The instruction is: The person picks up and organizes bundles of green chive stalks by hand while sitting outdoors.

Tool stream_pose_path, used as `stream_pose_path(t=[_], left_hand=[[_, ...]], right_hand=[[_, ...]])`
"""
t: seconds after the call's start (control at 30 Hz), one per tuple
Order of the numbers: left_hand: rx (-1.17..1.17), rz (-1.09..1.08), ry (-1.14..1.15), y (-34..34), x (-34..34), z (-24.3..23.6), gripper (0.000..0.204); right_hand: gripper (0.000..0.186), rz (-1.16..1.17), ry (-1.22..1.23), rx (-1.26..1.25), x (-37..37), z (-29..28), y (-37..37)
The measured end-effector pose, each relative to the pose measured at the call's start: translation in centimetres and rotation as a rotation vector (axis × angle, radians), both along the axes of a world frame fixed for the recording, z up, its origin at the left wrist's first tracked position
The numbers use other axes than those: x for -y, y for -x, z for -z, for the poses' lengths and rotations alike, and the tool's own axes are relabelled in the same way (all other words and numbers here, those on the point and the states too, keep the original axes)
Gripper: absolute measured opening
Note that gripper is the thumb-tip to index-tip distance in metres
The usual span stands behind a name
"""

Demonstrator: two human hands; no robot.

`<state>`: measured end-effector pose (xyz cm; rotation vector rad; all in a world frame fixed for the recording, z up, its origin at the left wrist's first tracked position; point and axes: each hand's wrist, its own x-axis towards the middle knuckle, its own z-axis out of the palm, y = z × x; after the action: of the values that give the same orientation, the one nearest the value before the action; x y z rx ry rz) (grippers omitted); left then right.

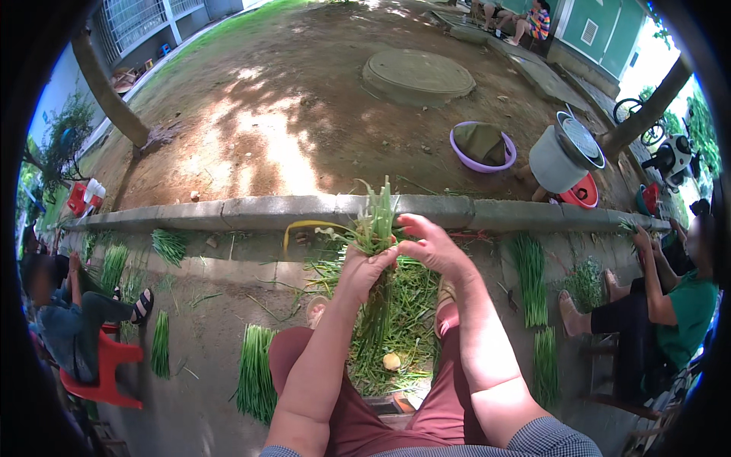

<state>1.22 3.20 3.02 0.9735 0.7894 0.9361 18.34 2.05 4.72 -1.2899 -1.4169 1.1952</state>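
My left hand (364, 268) is closed around a bunch of long, thin green stalks (376, 219) that look like chives. Their pale, ragged ends stick up above the fist, and the green lengths hang down between my knees. My right hand (432, 245) is just to the right of the bunch, its thumb and fingers apart, the thumb close to the stalks. Below both hands lies a heap of loose green stalks and trimmings (407, 308) on the ground. A small pale yellow round thing (391, 361) rests on this heap.
Sorted bundles of green stalks lie left (257, 373) and right (531, 278). A concrete kerb (304, 207) runs across ahead. Beyond it stand a purple basin (483, 166) and a grey bucket (560, 161). People sit at left on a red chair (106, 373) and at right (685, 305).
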Motion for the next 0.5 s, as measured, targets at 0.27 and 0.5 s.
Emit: stream_pose_path(t=[0.27, 0.5], left_hand=[[-0.439, 0.175, -0.505, -2.0, -0.5, -2.2, 0.044], [0.143, 0.183, 0.089, -1.4, -2.6, -4.2, 0.040]], right_hand=[[0.030, 0.144, 0.272, -0.601, -0.3, 0.5, 3.4], [0.016, 0.201, 0.191, -1.152, -2.4, -0.4, -1.2]])
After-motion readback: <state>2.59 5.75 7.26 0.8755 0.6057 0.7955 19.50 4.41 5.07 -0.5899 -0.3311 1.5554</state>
